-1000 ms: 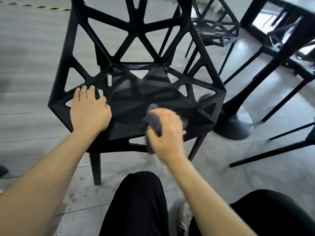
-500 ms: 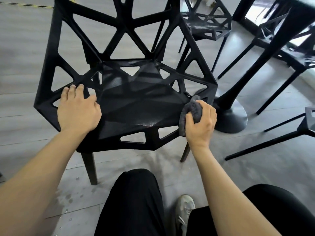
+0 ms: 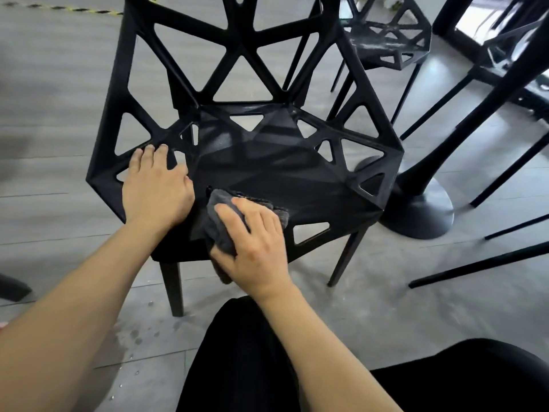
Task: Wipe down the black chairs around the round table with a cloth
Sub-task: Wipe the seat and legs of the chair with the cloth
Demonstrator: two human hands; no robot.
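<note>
Nearest me, at the front edge of the seat, my right hand (image 3: 252, 242) grips the grey cloth (image 3: 219, 230), fingers curled over the bunched fabric so I can press it flat against the black chair (image 3: 267, 171) as I wipe. Just beside it, my left hand (image 3: 157, 191) lies spread with fingers straight on the seat's left side, steadying the chair against my rubbing. Half a second ago the cloth was at the seat's right front corner; now it has swept across to the left, close to my bracing hand. Beyond stand the table pedestal (image 3: 419, 209) and another chair (image 3: 389, 40).
</note>
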